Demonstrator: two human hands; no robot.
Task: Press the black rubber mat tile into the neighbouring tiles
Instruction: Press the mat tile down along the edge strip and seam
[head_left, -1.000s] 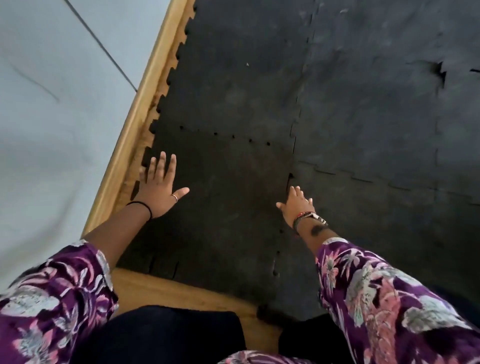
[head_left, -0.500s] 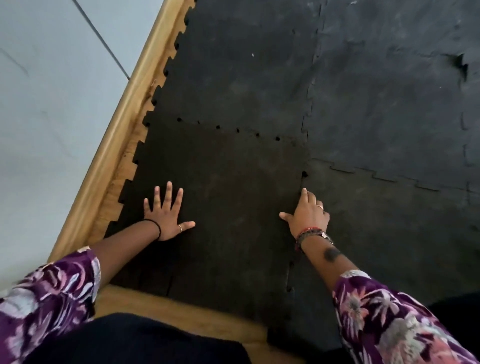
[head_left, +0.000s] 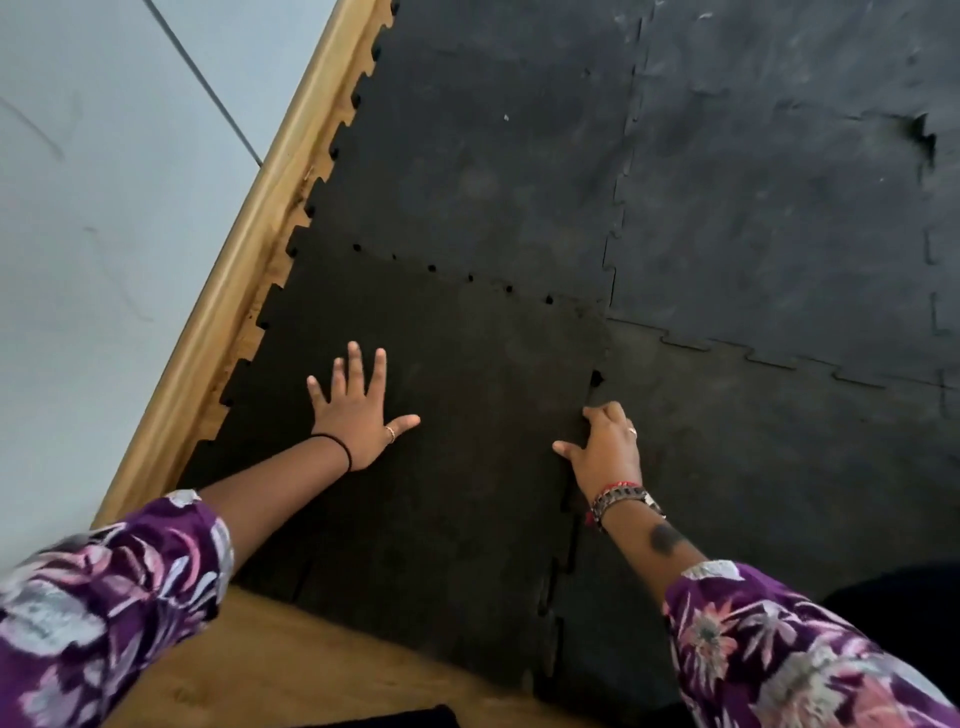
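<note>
Head view shows a floor covered in black rubber mats, with a wooden floor strip (head_left: 244, 291) and a pale wall (head_left: 93, 208) off past the left hand. The black rubber mat tile (head_left: 441, 415) lies under both hands. The neighbouring tiles (head_left: 753, 208) sit beyond the fingers and out past the right hand.

The left hand (head_left: 358, 410) is flat and wide open on the tile, holding nothing. The right hand (head_left: 605, 452) sits on the side seam with its fingers curled down. It looks like it is pushing on the edge, but I cannot tell for sure if it grips anything.

The step in hand is pushing the side teeth together. A small hole (head_left: 596, 378) shows just ahead of the right hand, and dots of gap (head_left: 470, 277) run along the seam beyond the left hand. I think the next move needs hard pushing right on those spots.

Since half a second ago, the right hand has slid back along the seam, away from the hole. The left hand stayed flat in much the same place.
</note>
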